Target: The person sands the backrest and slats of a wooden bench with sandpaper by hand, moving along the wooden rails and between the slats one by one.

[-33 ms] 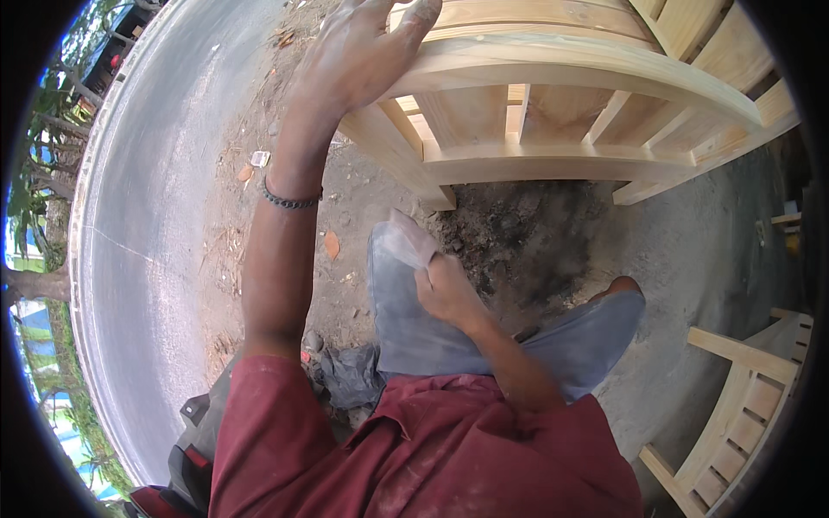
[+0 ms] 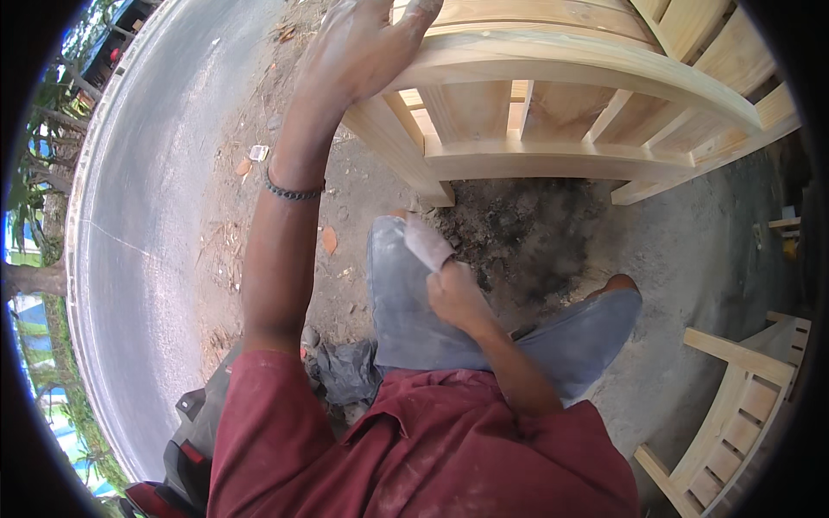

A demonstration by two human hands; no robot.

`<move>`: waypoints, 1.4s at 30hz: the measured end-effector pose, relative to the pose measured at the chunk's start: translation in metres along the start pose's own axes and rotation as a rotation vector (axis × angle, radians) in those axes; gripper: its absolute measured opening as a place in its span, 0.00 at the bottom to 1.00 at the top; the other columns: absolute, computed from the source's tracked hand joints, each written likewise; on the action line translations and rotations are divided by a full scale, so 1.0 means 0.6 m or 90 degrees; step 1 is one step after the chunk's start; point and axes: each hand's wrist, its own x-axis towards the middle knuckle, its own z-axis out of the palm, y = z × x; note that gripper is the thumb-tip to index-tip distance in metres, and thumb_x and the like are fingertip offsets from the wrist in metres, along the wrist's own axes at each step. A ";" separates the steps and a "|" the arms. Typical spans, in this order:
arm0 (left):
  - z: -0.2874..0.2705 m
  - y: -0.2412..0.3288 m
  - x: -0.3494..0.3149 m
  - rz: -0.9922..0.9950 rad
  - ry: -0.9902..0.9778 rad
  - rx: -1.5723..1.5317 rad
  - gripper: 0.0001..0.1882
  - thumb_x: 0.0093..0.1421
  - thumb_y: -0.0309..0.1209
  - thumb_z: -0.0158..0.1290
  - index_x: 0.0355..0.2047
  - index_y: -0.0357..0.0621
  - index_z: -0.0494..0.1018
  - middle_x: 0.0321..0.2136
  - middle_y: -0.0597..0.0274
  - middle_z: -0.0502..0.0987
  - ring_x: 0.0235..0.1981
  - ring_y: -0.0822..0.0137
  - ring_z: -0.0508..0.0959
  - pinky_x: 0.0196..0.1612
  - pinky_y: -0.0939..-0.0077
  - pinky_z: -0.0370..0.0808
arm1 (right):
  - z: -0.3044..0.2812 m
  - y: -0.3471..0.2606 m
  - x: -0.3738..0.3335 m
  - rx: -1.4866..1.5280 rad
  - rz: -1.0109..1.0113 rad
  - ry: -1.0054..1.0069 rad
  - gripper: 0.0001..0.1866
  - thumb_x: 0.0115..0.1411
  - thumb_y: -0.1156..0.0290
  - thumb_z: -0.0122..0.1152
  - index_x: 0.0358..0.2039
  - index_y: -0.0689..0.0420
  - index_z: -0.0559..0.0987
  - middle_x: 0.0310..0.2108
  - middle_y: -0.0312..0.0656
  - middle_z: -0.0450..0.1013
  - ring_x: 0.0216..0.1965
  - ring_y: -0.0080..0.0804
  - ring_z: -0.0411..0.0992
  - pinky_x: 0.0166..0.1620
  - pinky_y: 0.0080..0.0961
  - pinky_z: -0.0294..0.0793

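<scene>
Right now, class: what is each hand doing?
Left hand: open, resting on the wooden frame.
Right hand: closed, fingers holding a folded grey sheet, likely sandpaper.

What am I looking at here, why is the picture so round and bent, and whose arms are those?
There is no machine: a camera worn on a person's head looks down through a fisheye lens, which bends straight edges. The arms are the wearer's own. The left hand rests on the pale unpainted wooden slatted bench frame. The right hand holds a small folded grey sheet, perhaps sandpaper, above the knee. Below lies bare sandy ground with a dark patch; another pale wooden slatted piece stands at lower right.
</scene>
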 end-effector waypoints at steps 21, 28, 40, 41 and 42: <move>0.220 -0.001 -0.250 -0.018 -0.094 0.255 0.37 0.59 0.33 0.56 0.66 0.31 0.59 0.70 0.45 0.55 0.40 0.53 0.82 0.35 0.64 0.82 | -0.319 0.104 -0.239 0.171 0.074 0.437 0.28 0.71 0.54 0.54 0.56 0.69 0.71 0.47 0.46 0.73 0.46 0.31 0.71 0.49 0.29 0.71; 0.112 -0.047 -0.208 0.279 -0.207 0.821 0.37 0.60 0.31 0.53 0.69 0.35 0.58 0.71 0.48 0.54 0.26 0.67 0.78 0.25 0.73 0.74 | -0.306 0.122 -0.262 0.211 0.094 0.446 0.25 0.70 0.59 0.54 0.51 0.72 0.76 0.46 0.52 0.77 0.46 0.37 0.75 0.50 0.33 0.72; 0.141 -0.093 -0.191 0.502 -0.417 0.794 0.29 0.66 0.31 0.47 0.66 0.33 0.62 0.70 0.44 0.60 0.23 0.70 0.79 0.22 0.74 0.72 | -0.407 0.067 -0.239 0.233 -0.027 0.599 0.24 0.70 0.57 0.55 0.50 0.70 0.77 0.43 0.50 0.80 0.42 0.34 0.76 0.46 0.34 0.74; 0.135 -0.086 -0.203 0.480 -0.396 0.760 0.27 0.67 0.33 0.47 0.64 0.33 0.65 0.67 0.45 0.63 0.25 0.68 0.80 0.24 0.72 0.74 | -0.413 0.058 -0.227 0.230 -0.044 0.604 0.24 0.70 0.57 0.55 0.49 0.69 0.78 0.42 0.51 0.80 0.41 0.33 0.76 0.45 0.34 0.74; 0.119 -0.076 -0.218 0.456 -0.378 0.727 0.25 0.68 0.35 0.47 0.61 0.34 0.68 0.65 0.45 0.67 0.27 0.66 0.82 0.26 0.71 0.76 | -0.407 0.049 -0.210 0.162 -0.047 0.578 0.23 0.69 0.58 0.54 0.48 0.70 0.78 0.40 0.53 0.80 0.39 0.33 0.77 0.43 0.35 0.74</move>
